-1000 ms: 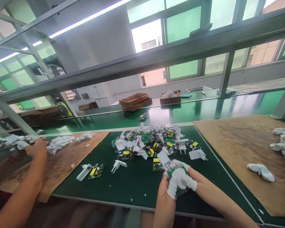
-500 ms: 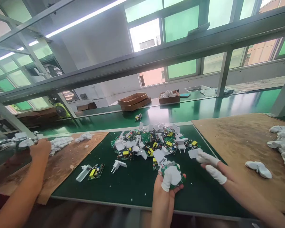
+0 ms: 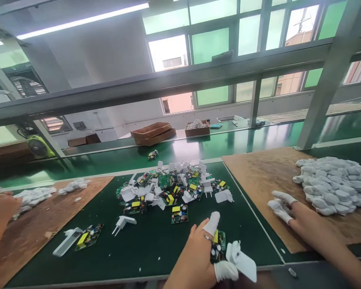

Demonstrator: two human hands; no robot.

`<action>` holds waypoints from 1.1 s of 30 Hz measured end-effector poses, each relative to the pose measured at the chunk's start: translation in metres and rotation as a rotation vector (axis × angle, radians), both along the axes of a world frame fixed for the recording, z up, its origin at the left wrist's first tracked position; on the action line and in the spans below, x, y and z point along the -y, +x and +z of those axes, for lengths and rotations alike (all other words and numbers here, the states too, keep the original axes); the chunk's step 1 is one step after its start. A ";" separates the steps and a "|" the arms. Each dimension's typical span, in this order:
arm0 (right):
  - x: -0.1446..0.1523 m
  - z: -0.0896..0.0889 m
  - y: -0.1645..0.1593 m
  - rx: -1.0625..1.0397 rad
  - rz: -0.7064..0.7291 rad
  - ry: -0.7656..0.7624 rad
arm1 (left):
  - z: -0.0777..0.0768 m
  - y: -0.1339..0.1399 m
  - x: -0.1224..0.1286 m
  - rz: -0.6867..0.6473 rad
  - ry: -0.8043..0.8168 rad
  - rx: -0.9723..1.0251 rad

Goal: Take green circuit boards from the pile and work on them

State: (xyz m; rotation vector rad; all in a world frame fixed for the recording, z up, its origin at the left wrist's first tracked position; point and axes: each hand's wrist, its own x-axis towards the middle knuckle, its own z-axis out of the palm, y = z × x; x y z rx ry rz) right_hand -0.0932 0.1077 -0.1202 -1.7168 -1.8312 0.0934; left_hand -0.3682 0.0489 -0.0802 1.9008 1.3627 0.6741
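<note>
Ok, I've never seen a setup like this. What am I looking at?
There's no machine here: a person is working, seen from a camera worn on their head, looking forward and down. The left hand, wearing white finger covers, holds a circuit board beside a white plug casing. The right hand is at the brown cardboard, near a pile of white pieces; I can't tell whether it holds anything. A heap of boards and casings lies on the green work surface. Another person's hand shows at far left.

The circuit board (image 3: 219,248) is green and yellow; the plug casing (image 3: 243,264) white; the tabletop (image 3: 138,243) dark green.
</note>
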 end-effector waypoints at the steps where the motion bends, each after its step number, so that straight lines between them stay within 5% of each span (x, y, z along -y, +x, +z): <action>1: 0.002 0.003 -0.006 -0.068 -0.001 -0.051 | 0.003 -0.002 0.000 -0.004 -0.021 -0.072; 5: 0.004 0.003 -0.023 -0.310 0.079 -0.089 | 0.006 -0.005 -0.002 0.029 -0.108 -0.325; 8: 0.005 0.001 -0.033 -0.449 0.180 -0.092 | 0.005 -0.002 -0.003 0.054 -0.108 -0.228; 14: 0.017 0.010 -0.054 -0.643 0.334 -0.121 | 0.007 0.015 -0.005 0.401 -0.253 0.535; 18: 0.028 0.023 -0.071 -0.682 0.414 -0.089 | -0.002 0.025 -0.019 0.527 -0.429 1.247; 21: 0.035 0.029 -0.088 -0.700 0.546 -0.070 | -0.012 0.029 -0.026 0.623 -0.590 1.529; 26: 0.041 0.032 -0.114 -0.588 0.625 0.076 | -0.017 0.037 -0.023 0.568 -0.390 1.508; 29: 0.036 0.033 -0.125 -0.499 0.637 0.107 | -0.018 0.038 -0.018 0.586 -0.159 1.252; 33: 0.025 0.032 -0.132 -0.493 0.530 0.116 | -0.019 0.031 -0.014 0.588 -0.093 0.870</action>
